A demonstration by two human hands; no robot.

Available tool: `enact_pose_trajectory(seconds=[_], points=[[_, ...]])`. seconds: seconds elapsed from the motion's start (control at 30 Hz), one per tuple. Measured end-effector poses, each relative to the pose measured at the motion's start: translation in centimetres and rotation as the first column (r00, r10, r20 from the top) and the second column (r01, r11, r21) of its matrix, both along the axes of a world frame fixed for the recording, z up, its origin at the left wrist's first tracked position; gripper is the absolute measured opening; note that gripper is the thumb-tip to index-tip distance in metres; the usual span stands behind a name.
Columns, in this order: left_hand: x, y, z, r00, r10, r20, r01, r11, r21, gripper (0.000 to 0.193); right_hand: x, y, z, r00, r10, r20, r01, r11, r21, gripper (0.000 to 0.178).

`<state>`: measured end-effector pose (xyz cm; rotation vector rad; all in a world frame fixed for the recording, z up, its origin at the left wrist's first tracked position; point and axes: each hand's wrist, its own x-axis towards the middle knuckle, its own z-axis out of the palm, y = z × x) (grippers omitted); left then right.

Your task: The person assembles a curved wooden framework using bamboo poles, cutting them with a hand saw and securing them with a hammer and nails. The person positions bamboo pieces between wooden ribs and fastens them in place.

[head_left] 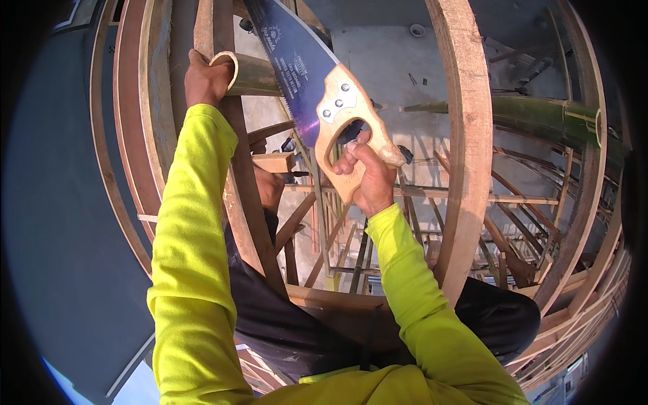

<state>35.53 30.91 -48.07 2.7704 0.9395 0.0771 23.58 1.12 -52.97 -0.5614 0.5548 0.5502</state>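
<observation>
My right hand is closed through the wooden handle of a handsaw. The saw's dark blue blade points up and to the left, its toothed edge facing left, and it crosses a bamboo pole. That pole's pale, hollow cut end faces left, against an upright timber. At this end my left hand is closed, its fingers at the rim; the fingertips are partly hidden. Whether the teeth touch the bamboo I cannot tell, as the blade covers the pole beyond the cut end.
A thick timber beam rises right of the saw. Farther right lies a green bamboo pole. Wooden framing and bamboo poles spread below over a concrete floor far down. A bare foot rests by the left timbers. A dark grey surface fills the left.
</observation>
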Motion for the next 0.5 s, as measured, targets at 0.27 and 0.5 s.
enact_pose_trajectory(seconds=[0.27,0.5], points=[[-0.9,-0.1,-0.8,0.997,0.036,-0.069,-0.037,0.999,-0.017,0.077,-2.6,-2.9,0.3,0.999,0.037,-0.007,-0.037,0.998,-0.046,0.013],[-1.2,-1.3,0.9,0.999,0.033,-0.02,-0.033,0.999,0.017,0.083,-4.8,-4.3,2.0,0.994,0.081,-0.071,-0.085,0.995,-0.061,0.015]])
